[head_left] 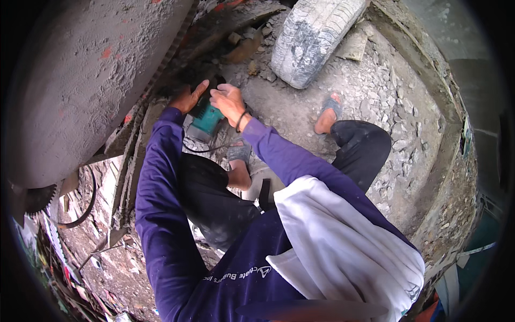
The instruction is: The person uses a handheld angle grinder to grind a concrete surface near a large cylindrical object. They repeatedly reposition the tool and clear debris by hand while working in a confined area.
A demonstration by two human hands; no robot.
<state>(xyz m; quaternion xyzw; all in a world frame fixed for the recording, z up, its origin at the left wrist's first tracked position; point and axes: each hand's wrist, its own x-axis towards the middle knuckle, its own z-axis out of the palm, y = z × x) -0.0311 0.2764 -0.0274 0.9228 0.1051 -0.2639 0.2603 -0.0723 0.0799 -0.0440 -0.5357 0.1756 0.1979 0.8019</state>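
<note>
A teal power tool (205,119) with a black cord lies between my hands, low against the frame under a big cement-caked drum (80,80). My left hand (188,97) rests at the tool's upper left end, thumb spread, pressed near the dark gap under the drum. On the tool's right side my right hand (228,102) grips its top; a dark band circles that wrist. Both sleeves are purple. I am squatting, with my knees in dark trousers and sandalled feet (328,110) on the ground.
A dusty tyre (311,37) stands close behind the tool at upper centre. Broken grey rubble (386,96) covers the ground to the right. A toothed ring gear (40,197) edges the drum at left. Scrap and debris lie lower left.
</note>
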